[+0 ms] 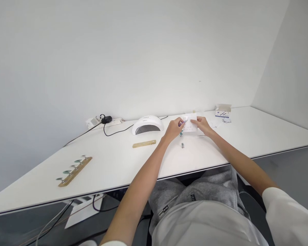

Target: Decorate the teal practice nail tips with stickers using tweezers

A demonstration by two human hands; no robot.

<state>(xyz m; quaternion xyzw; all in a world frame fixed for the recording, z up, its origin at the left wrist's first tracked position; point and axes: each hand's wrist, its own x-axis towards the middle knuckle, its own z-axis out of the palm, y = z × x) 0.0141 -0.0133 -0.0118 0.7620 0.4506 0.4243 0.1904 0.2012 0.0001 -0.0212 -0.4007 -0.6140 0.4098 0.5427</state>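
My left hand is closed in a pinch on thin purple-blue tweezers, their tips at the face of a white sticker sheet. My right hand grips that sheet by its right side and holds it up above the table. Rows of small pinkish marks cover the sheet. Just below it, partly under my left hand, is a small stand with a green nail tip. Nearer to me on the table stands a small silvery nail-tip stand.
A white nail lamp stands at the back, with a bare wooden strip before it. Left, a wooden strip bears several nail tips on stands. A power strip with cables lies behind. An opened box is at the back right.
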